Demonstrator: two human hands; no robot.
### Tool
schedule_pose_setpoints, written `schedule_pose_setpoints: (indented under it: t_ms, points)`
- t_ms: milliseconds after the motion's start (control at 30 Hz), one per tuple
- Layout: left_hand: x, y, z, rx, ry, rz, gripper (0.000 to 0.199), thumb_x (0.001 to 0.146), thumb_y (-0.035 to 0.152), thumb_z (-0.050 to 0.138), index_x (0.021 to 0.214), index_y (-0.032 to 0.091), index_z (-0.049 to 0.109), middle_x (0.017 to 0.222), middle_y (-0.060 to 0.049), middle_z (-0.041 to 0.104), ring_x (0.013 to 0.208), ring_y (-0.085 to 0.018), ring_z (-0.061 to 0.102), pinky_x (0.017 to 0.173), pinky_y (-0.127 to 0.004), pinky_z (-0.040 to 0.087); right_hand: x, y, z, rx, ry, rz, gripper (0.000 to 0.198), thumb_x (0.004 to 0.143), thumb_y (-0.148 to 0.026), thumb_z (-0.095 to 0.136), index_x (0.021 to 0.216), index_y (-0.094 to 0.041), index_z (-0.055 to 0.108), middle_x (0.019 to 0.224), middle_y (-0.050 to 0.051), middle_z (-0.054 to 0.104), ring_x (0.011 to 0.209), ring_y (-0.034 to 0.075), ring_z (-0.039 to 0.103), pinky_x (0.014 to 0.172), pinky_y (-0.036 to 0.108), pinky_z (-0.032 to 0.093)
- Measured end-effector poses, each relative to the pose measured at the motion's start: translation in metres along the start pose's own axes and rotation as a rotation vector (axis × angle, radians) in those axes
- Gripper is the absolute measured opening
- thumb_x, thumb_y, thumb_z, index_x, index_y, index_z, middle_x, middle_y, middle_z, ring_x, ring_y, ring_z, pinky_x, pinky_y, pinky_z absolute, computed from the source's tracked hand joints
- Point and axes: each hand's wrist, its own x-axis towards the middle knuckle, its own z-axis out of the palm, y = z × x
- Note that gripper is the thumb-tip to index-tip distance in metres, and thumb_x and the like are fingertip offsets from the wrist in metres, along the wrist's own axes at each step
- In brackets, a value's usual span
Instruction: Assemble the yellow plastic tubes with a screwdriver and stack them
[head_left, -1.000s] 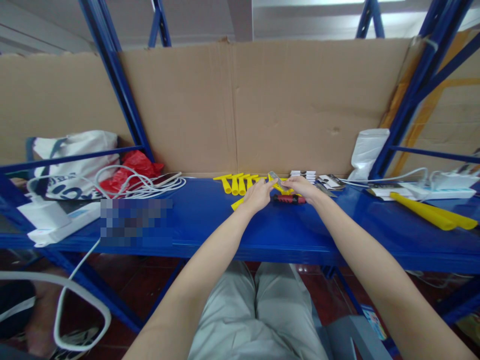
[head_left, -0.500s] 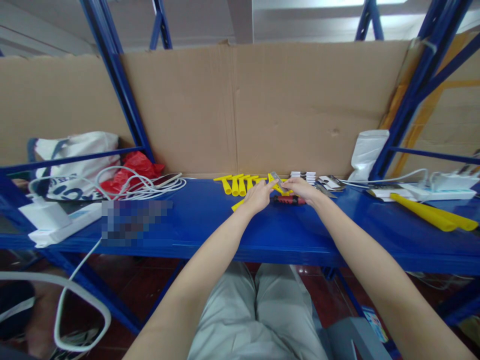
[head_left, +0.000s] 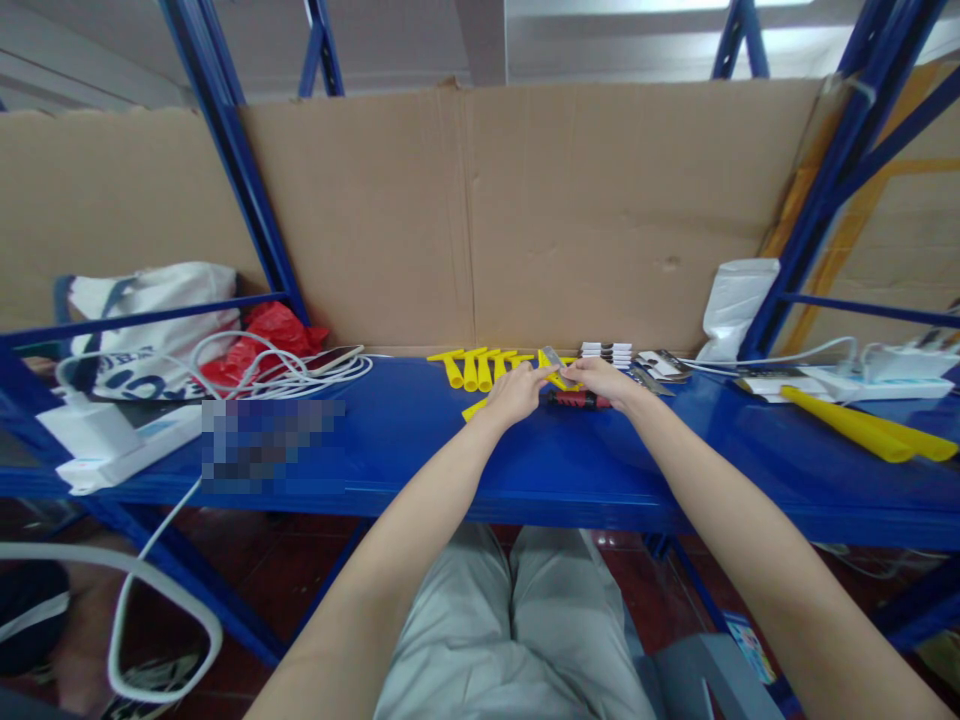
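My left hand (head_left: 516,393) is closed around a yellow scraper-like tool; its yellow handle (head_left: 473,410) sticks out below the hand. The tool's yellow head (head_left: 550,377) shows between my hands. My right hand (head_left: 600,378) pinches a small flat greyish piece (head_left: 553,357), perhaps a blade or clear cover, against that head. The fingertips of both hands nearly meet there. Under my right hand lies a red and black screwdriver-like tool (head_left: 579,399) on the blue table. Several similar yellow tools (head_left: 470,372) lie in a row beyond my left hand.
Behind my right hand are stacked small white boxes (head_left: 606,354) and black-and-white packets (head_left: 661,365). Two long yellow pieces (head_left: 862,428) lie at right near a white power strip (head_left: 885,382). White cables (head_left: 315,368), a red bag (head_left: 274,335) and a charger (head_left: 90,430) occupy the left. Cardboard (head_left: 465,220) stands behind.
The greyish piece between my fingers has shifted and tilted very slightly. Both hands stay in nearly the same place with the same grip.
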Motion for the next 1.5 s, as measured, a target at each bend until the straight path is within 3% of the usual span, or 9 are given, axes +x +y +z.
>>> schedule_pose_setpoints:
  t_ms: [300, 667, 967, 1100, 1167, 1267, 1367, 1500]
  points:
    - [0.002, 0.003, 0.005, -0.018, -0.012, 0.034, 0.042, 0.092, 0.03, 0.038, 0.133, 0.033, 0.045, 0.108, -0.006, 0.056, 0.101, -0.022, 0.055, 0.089, -0.034, 0.042, -0.009, -0.017, -0.001, 0.136, 0.027, 0.121, 0.02, 0.08, -0.015, 0.049, 0.06, -0.016, 0.053, 0.054, -0.001, 0.054, 0.052, 0.009, 0.046, 0.052, 0.02, 0.035]
    - [-0.005, 0.012, 0.0, 0.092, -0.033, 0.257, 0.042, 0.093, 0.027, 0.033, 0.132, 0.033, 0.045, 0.099, -0.004, 0.054, 0.094, -0.019, 0.056, 0.083, -0.03, 0.044, -0.007, -0.01, -0.002, 0.122, 0.087, 0.137, 0.026, 0.082, -0.015, 0.049, 0.056, -0.016, 0.048, 0.047, -0.004, 0.047, 0.046, 0.007, 0.041, 0.048, 0.019, 0.032]
    - [-0.006, 0.014, -0.002, 0.101, -0.048, 0.232, 0.042, 0.093, 0.029, 0.034, 0.134, 0.032, 0.043, 0.103, -0.005, 0.054, 0.092, -0.018, 0.057, 0.081, -0.029, 0.045, -0.001, -0.003, -0.001, 0.126, 0.072, 0.106, 0.025, 0.081, -0.018, 0.052, 0.056, -0.015, 0.049, 0.05, -0.003, 0.051, 0.049, 0.007, 0.044, 0.051, 0.019, 0.034]
    - [-0.005, 0.015, 0.0, 0.063, -0.029, 0.19, 0.042, 0.093, 0.029, 0.035, 0.134, 0.032, 0.044, 0.103, -0.005, 0.054, 0.095, -0.019, 0.057, 0.082, -0.029, 0.044, 0.006, 0.004, -0.006, 0.14, 0.135, 0.097, 0.022, 0.083, -0.023, 0.047, 0.065, -0.014, 0.058, 0.065, 0.002, 0.062, 0.059, 0.01, 0.053, 0.056, 0.021, 0.04]
    - [-0.004, 0.014, 0.001, 0.04, -0.014, 0.178, 0.042, 0.093, 0.029, 0.036, 0.134, 0.032, 0.044, 0.104, -0.005, 0.054, 0.097, -0.019, 0.056, 0.084, -0.03, 0.044, 0.01, 0.011, -0.014, 0.041, 0.228, 0.089, 0.022, 0.082, -0.021, 0.044, 0.072, -0.013, 0.062, 0.078, 0.006, 0.066, 0.07, 0.012, 0.058, 0.061, 0.022, 0.042]
    - [-0.003, 0.011, 0.003, 0.003, 0.001, 0.144, 0.043, 0.092, 0.03, 0.038, 0.135, 0.03, 0.043, 0.103, -0.005, 0.055, 0.097, -0.02, 0.056, 0.085, -0.031, 0.044, 0.016, 0.025, -0.03, -0.363, 0.317, 0.086, 0.021, 0.078, -0.017, 0.047, 0.077, -0.011, 0.067, 0.089, 0.012, 0.069, 0.084, 0.019, 0.062, 0.069, 0.025, 0.044]
    - [-0.002, 0.01, 0.004, -0.037, 0.006, 0.122, 0.043, 0.092, 0.03, 0.039, 0.135, 0.029, 0.044, 0.103, -0.005, 0.057, 0.097, -0.02, 0.057, 0.084, -0.031, 0.045, 0.02, 0.041, -0.043, -0.702, 0.255, 0.142, 0.023, 0.077, -0.021, 0.05, 0.08, -0.012, 0.071, 0.092, 0.015, 0.069, 0.09, 0.024, 0.063, 0.074, 0.029, 0.045]
    - [-0.001, 0.01, 0.003, -0.083, 0.023, 0.116, 0.042, 0.091, 0.029, 0.041, 0.132, 0.029, 0.047, 0.104, -0.005, 0.058, 0.099, -0.02, 0.056, 0.086, -0.032, 0.045, 0.021, 0.054, -0.049, -0.827, 0.148, 0.207, 0.028, 0.079, -0.032, 0.051, 0.087, -0.015, 0.072, 0.092, 0.013, 0.07, 0.091, 0.024, 0.064, 0.074, 0.029, 0.046]
